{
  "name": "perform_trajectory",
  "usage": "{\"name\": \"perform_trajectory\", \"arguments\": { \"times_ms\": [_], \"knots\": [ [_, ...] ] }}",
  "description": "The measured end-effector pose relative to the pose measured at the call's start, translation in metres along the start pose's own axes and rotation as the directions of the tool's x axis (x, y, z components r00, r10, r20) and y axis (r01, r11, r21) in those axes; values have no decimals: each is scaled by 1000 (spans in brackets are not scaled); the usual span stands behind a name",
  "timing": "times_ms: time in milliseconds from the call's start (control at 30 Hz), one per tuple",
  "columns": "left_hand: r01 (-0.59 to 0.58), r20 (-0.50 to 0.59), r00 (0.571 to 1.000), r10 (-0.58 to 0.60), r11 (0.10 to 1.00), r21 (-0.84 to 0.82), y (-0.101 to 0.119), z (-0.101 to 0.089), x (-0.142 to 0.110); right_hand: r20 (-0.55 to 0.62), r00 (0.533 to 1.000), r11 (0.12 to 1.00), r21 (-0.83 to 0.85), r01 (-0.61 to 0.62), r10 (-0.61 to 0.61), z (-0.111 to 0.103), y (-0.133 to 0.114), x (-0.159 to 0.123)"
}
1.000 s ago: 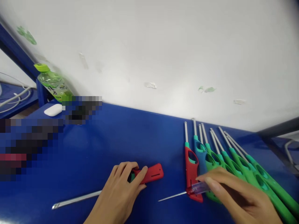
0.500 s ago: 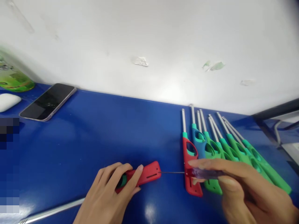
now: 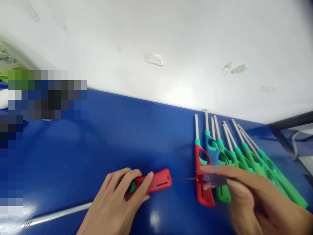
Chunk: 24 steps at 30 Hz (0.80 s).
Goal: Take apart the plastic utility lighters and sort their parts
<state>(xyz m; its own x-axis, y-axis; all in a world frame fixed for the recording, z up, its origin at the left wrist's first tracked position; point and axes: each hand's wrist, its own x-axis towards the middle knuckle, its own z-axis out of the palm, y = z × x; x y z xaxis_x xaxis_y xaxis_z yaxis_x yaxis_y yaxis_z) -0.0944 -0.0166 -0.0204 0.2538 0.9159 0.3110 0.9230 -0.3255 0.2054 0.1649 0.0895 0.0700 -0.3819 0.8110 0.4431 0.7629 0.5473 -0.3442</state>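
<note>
My left hand (image 3: 119,195) is closed round a red lighter (image 3: 160,180) with a long metal tube, lying on the blue table with its tube toward the lower left. In my right hand (image 3: 246,195) is a small screwdriver (image 3: 212,179) with a see-through purplish handle, pinched between thumb and fingers. Its thin shaft points left, and the tip meets the butt end of the red lighter. Under the screwdriver lies a second red lighter (image 3: 205,197), partly covered by my fingers.
Right of it lie a blue lighter (image 3: 213,150) and several green lighters (image 3: 254,161), tubes toward the white wall (image 3: 171,42). The blue table (image 3: 117,127) meets that wall. A dark frame (image 3: 290,119) stands at the right edge, a green container (image 3: 12,62) at far left.
The view has shifted slightly, so the lighters appear a little farther right. Both hands keep their grips, and the screwdriver tip stays at the red lighter's end.
</note>
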Motion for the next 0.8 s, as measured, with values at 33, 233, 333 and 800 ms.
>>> {"name": "perform_trajectory", "arguments": {
  "times_ms": [33, 233, 333, 800],
  "knots": [
    [1, -3, 1000, -1, 1000, 1, 0, 0, 0, -7, 1000, 1000, -15, 19, -19, 0, 0, 1],
    [-4, -15, 1000, 5, 1000, 6, -1, 2, 2, 37, 981, 981, -35, 192, -191, -5, 5, 9],
    [-10, -13, 1000, 10, 1000, 16, -2, 3, 3, 104, 927, 930, -30, 366, -361, -8, 11, 11],
    [14, -41, 999, -14, 1000, 1, 0, 1, 5, -32, 995, 996, -3, 92, -92, 1, -2, 0]
  ]
}}
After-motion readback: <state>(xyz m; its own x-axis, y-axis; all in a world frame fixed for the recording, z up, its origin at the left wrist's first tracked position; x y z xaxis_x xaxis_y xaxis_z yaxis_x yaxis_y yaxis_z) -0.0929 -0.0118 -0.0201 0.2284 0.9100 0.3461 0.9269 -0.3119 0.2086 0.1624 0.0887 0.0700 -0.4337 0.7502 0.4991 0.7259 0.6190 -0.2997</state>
